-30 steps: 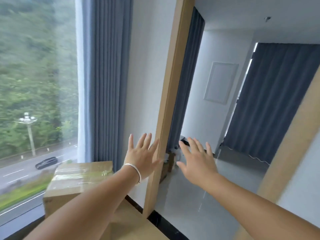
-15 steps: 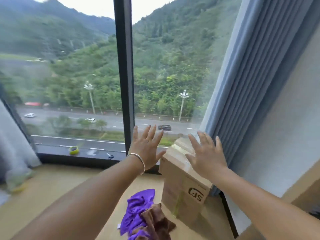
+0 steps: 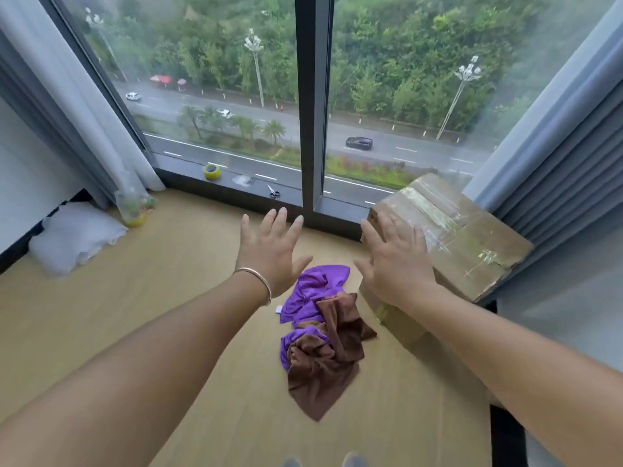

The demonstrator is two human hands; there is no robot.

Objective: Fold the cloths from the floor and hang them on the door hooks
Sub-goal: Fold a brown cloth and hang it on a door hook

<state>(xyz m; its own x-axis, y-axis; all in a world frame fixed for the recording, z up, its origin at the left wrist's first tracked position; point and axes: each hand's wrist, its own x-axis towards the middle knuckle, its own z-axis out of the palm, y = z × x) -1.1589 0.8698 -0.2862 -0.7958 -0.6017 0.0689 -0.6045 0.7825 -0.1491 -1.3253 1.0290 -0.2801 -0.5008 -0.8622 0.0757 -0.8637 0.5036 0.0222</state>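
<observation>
Hands: left hand (image 3: pixel 271 251) and right hand (image 3: pixel 397 264) apart, fingers spread, holding nothing.
Cloths: purple cloth (image 3: pixel 312 291) and brown cloth (image 3: pixel 323 362) crumpled together on floor (image 3: pixel 151 298).
Box (image 3: pixel 462 237): beside cloths.

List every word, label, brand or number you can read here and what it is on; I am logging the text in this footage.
None can be read.
Cardboard box: only tape and plain card face the camera; no print shows.
Purple cloth: a small white tag at its edge, too small to read.
Tape roll on the window sill: no lettering to make out.
</observation>
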